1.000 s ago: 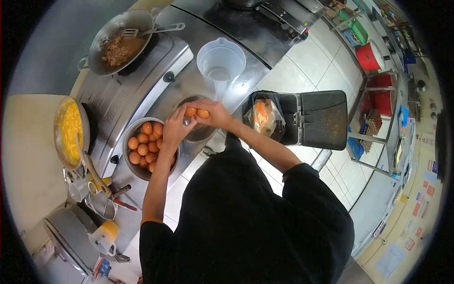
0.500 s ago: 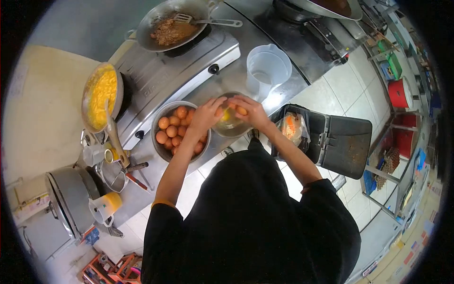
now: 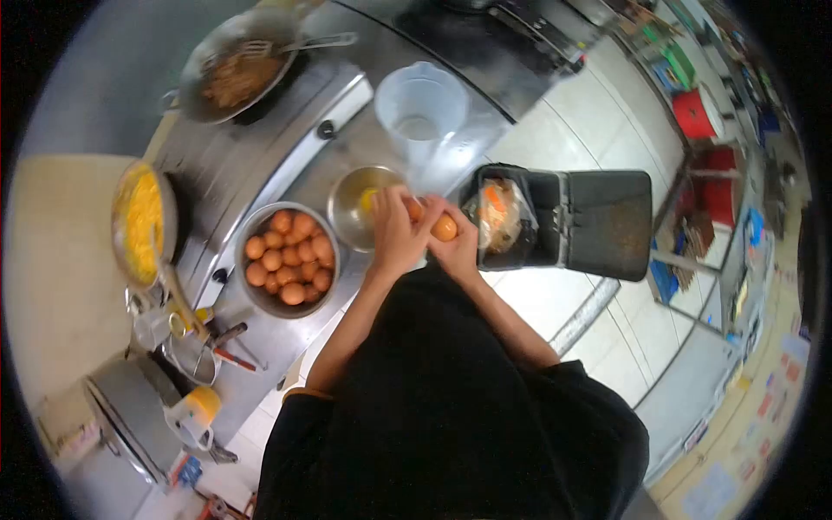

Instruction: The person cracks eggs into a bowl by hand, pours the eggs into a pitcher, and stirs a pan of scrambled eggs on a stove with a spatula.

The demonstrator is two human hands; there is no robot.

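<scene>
My left hand (image 3: 399,232) is closed around a brown eggshell (image 3: 415,209), at the right rim of a metal bowl (image 3: 340,217). Yellow egg yolk (image 3: 368,199) shows inside that bowl, partly covered by my fingers. Against it, my right hand (image 3: 457,251) grips another brown eggshell piece (image 3: 445,227), between the bowl and the bin. The two hands touch or nearly touch. To their left stands a metal pot (image 3: 245,290) full of brown whole eggs (image 3: 290,258).
A black lidded bin (image 3: 542,204) stands open on the right, with a plastic bag of waste (image 3: 501,217). Behind the bowl is a clear plastic jug (image 3: 422,104). Pans of yellow egg (image 3: 143,221) and brown food (image 3: 238,80) sit on the stove (image 3: 199,147).
Both hands have moved from over the bowl rightward, toward the bin, with the eggshells. My view has shifted, so the counter sits further left.
</scene>
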